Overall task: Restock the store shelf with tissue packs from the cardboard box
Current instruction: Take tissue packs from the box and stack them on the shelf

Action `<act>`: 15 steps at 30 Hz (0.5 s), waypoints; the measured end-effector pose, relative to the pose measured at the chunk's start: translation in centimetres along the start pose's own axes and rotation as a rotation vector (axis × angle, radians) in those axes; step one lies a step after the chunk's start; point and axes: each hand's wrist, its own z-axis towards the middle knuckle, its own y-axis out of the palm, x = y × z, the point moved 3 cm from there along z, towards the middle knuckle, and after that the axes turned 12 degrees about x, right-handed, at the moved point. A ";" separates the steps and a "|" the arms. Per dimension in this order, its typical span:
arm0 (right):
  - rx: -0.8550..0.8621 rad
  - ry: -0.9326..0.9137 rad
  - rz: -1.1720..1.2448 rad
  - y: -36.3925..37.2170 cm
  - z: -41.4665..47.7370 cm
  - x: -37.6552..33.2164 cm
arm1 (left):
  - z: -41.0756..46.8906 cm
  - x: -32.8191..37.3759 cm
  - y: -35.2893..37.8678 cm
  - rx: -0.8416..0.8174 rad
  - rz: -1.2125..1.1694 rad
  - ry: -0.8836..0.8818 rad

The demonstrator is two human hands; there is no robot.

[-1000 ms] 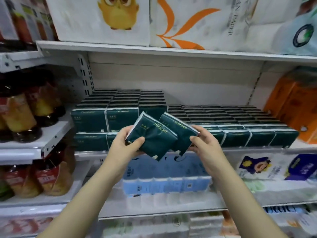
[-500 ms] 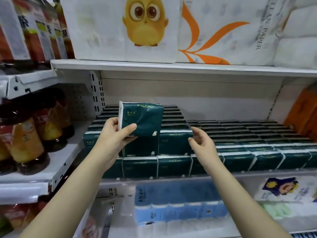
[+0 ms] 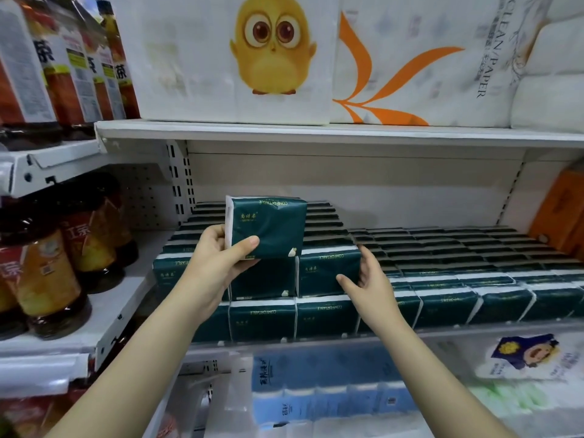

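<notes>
My left hand grips a dark green tissue pack, upright, in front of the left stack. Rows of the same green packs fill the white shelf, two layers high at the left and one layer at the right. My right hand is wrapped round the right end of a top-layer front pack, thumb on its face and fingers behind its corner. The cardboard box is out of view.
Big white paper bundles, one with a yellow chick, sit on the shelf above. Tea bottles stand on the left unit. Orange packs are at the far right. Blue tissue bundles lie on the shelf below.
A second ago each hand held one pack. The right hand's pack now sits on the upper layer with that hand at its end. The left hand raised its pack upright.
</notes>
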 end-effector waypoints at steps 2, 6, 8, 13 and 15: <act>-0.010 0.009 -0.011 -0.2 0.0 0.1 | -0.2 -0.2 0.2 -0.007 0.006 -0.009; 0.000 -0.006 -0.034 -1.1 0.0 -0.5 | -0.9 -0.3 0.8 -0.021 0.005 -0.020; 0.096 -0.084 -0.018 -1.9 -0.3 -1.7 | -1.5 -0.2 1.3 -0.028 0.004 -0.020; 0.018 -0.122 0.216 -2.7 -1.4 -5.9 | -3.2 -0.5 3.1 -0.060 0.011 -0.037; -0.092 -0.096 0.310 -2.4 -1.8 -6.9 | -3.9 -0.7 4.1 -0.104 0.052 -0.048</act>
